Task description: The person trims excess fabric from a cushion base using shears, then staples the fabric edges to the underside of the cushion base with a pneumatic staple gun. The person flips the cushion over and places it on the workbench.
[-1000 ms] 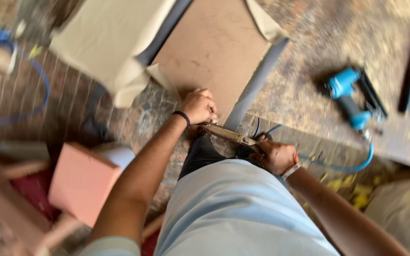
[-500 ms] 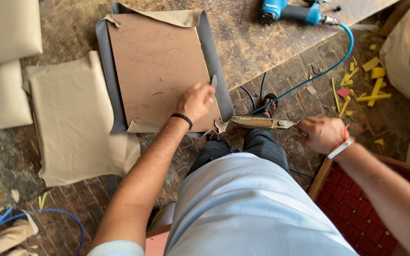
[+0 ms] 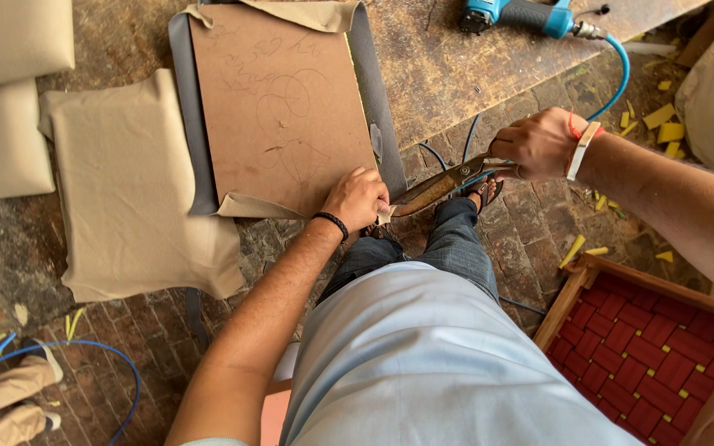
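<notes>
My left hand (image 3: 359, 198) pinches a beige fabric flap at the near right corner of a brown board (image 3: 281, 107) that lies on grey and beige fabric on the worktable. My right hand (image 3: 539, 142) grips the handles of large metal scissors (image 3: 440, 187), whose blades point left and reach the fabric at my left fingers. A black band is on my left wrist, a white and orange band on my right.
A beige fabric piece (image 3: 138, 186) and beige cushions (image 3: 6, 91) lie left of the board. A blue pneumatic stapler (image 3: 522, 15) with a blue hose (image 3: 617, 74) rests at the top. A red woven seat in a wooden frame (image 3: 646, 339) stands lower right. Yellow scraps litter the brick floor.
The view has swung and steadied over the board. My right hand with the scissors has risen and moved closer, so the blades now meet the fabric corner held by my left hand.
</notes>
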